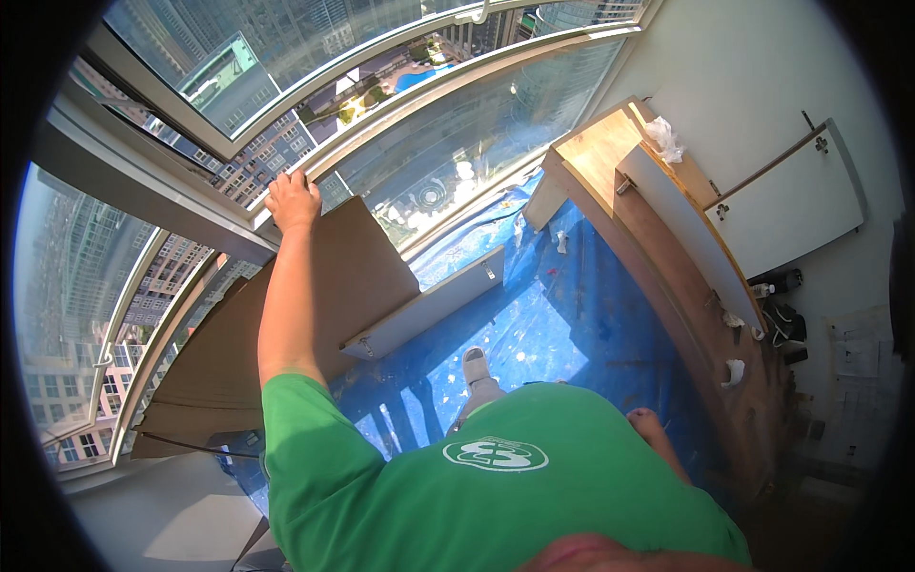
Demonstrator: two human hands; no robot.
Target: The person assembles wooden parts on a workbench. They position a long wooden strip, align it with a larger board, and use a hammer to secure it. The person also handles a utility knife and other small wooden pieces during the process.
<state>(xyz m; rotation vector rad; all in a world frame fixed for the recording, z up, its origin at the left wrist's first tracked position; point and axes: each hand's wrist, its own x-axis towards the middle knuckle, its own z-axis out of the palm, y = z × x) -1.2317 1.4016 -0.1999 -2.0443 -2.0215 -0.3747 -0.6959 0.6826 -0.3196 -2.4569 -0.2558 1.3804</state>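
My left arm reaches forward to the window. My left hand (294, 202) rests on the light-coloured window frame (329, 153), its fingers curled over the rail. Just below that hand, large brown cardboard sheets (348, 272) lean against the window wall. A white panel (429, 303) with metal fittings near its ends stands on its long edge by the cardboard. At my right side, part of my right hand (645, 422) shows low beside my green shirt; its fingers are not clear.
Blue plastic sheeting (610, 286) covers the floor, with white scraps on it. A long wooden cabinet (658, 262) runs along the right, with a white door (796, 205) swung out. Crumpled white plastic (664, 139) lies on its top. My sandalled foot (475, 364) is on the sheeting.
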